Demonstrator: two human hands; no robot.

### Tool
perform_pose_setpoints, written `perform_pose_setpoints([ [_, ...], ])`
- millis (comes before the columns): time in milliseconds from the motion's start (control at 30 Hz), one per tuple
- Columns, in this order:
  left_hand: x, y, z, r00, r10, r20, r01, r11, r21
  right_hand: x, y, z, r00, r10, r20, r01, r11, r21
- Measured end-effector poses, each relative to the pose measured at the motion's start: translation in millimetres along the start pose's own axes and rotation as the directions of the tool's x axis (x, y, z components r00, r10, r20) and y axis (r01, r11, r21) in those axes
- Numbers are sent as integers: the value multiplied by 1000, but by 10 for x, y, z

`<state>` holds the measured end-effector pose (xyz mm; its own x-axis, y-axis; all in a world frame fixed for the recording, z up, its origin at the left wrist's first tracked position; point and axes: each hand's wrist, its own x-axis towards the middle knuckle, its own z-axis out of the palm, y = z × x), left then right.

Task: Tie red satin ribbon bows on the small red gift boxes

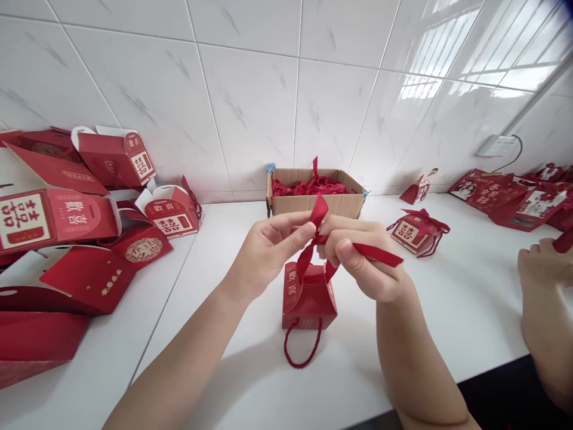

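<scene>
The left hand (266,254) and right hand (369,273) pinch a narrow red fabric ribbon (306,259) — with a small red cardboard box (310,303) at six o'clock.

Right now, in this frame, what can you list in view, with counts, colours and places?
gift box: one, red, under the hands
rope handle: one, dark red, at the gift box's near side
ribbon: one, red, between the hands
carton: one, brown, against the wall
loose ribbons: many, red, inside the carton
left boxes: several, red, piled
bow-tied box: one, red, right of the hands
small box: one, red, near the wall
far-right boxes: several, red
wall unit: one, white, right
table: one, white, beneath
co-worker's hand: one, right edge
left hand, right hand: one each, centre, pinching ribbon
</scene>
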<state>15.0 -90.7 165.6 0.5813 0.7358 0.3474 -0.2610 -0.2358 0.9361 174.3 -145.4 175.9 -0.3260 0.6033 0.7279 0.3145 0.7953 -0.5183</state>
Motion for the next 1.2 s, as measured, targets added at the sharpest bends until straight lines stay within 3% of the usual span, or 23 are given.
perform_pose_setpoints([
  [133,10,-5,-24,991,45,-127,-51,998,-47,-14,-2,9,999,39,-9,-39,998,-39],
  [333,49,47,-141,980,21,-197,-27,999,-25,-10,41,40,977,19,-214,-34,997,-68],
  [567,70,112,-322,943,35,-330,-43,999,-19,-31,57,-103,984,75,-161,-85,995,-57],
  [700,52,123,-353,911,154,-383,-100,983,156,-28,76,-130,973,128,-194,-154,981,-122],
  [800,23,148,-370,846,357,-395,-148,871,469,-36,99,-177,958,213,-195,-257,935,-243],
  [900,-5,188,-404,806,470,-360,-83,693,716,-65,108,-274,927,330,-178,-372,871,-320],
  [967,-18,208,-446,821,454,-346,-18,627,779,-95,106,-351,896,410,-171,-445,827,-345],
  [1200,-61,251,-643,895,267,-358,170,539,825,-278,109,-551,767,629,-129,-611,652,-449],
])
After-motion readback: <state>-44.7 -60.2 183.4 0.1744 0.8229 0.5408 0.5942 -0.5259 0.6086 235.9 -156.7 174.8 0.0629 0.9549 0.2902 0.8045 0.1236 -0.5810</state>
